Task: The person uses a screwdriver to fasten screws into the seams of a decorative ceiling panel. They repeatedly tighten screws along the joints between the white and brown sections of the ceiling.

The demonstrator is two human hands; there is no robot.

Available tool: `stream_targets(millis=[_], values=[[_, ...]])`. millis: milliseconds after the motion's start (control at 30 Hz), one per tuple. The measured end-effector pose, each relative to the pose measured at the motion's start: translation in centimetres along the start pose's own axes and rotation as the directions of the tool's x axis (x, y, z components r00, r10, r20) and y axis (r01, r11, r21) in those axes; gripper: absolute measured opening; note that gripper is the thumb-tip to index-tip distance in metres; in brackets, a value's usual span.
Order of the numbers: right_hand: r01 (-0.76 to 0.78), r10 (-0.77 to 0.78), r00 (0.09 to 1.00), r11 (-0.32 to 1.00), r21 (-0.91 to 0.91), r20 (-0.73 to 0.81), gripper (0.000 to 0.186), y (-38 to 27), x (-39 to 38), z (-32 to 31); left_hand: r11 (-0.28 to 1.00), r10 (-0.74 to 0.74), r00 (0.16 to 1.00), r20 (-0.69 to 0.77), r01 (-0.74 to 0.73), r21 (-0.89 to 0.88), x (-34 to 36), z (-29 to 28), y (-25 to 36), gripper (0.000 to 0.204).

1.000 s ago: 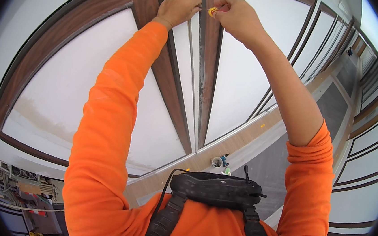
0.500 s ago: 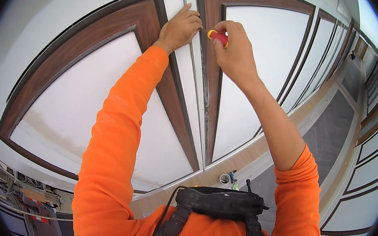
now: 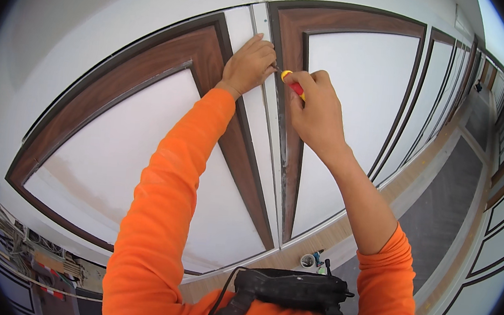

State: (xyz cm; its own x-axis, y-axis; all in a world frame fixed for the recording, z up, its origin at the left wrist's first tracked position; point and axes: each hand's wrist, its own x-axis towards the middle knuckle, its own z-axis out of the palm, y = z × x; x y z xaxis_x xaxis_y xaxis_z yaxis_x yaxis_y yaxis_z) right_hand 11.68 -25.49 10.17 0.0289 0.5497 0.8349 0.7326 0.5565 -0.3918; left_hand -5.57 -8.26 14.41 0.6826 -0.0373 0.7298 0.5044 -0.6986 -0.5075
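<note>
My right hand point(image 3: 320, 112) grips a screwdriver point(image 3: 297, 89) with a red and yellow handle, its thin shaft pointing left toward the wall. My left hand point(image 3: 249, 67) is raised against the narrow white strip point(image 3: 270, 138) between two framed panels. One finger points up along the strip, while the thumb side is pinched together beside the screwdriver's tip. Whatever those fingertips hold is too small to make out. On the left is a brown wood-look frame point(image 3: 207, 48) around a white panel; the right-hand frame point(image 3: 290, 26) has the same look.
A small tub point(image 3: 307, 261) stands on the floor by the wall's foot, with a blue tool beside it. Tangled cables point(image 3: 3, 229) lie at lower left. A long corridor floor point(image 3: 441, 192) runs off to the right. A black pouch point(image 3: 288, 290) hangs on my chest.
The wall and both hands sit lower in the picture as the view has shifted. My right hand has turned a little around the screwdriver handle; the left stays at the strip.
</note>
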Motion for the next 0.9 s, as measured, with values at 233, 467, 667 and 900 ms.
stream_targets(millis=[233,467,667,900], values=[[-0.161,0.164,0.986,0.973,0.167,-0.007,0.03,0.6,0.2,-0.3,0.998,0.057,0.998,0.004,-0.057,0.029,-0.6,0.9,-0.4,0.014],[0.201,-0.202,0.972,0.979,-0.021,-0.122,0.029,1.6,-0.5,0.6,0.998,0.051,0.998,-0.048,-0.052,-0.023,-0.2,0.4,-0.2,0.015],[-0.228,0.223,0.974,0.965,0.13,0.048,0.035,0.1,0.3,0.2,0.999,0.036,0.999,-0.038,-0.037,-0.033,-0.3,0.2,-0.2,0.016],[0.199,-0.196,0.953,0.98,-0.009,-0.23,0.03,1.1,0.3,0.8,0.999,0.046,0.999,-0.019,-0.047,-0.028,0.0,-0.1,0.4,0.017]])
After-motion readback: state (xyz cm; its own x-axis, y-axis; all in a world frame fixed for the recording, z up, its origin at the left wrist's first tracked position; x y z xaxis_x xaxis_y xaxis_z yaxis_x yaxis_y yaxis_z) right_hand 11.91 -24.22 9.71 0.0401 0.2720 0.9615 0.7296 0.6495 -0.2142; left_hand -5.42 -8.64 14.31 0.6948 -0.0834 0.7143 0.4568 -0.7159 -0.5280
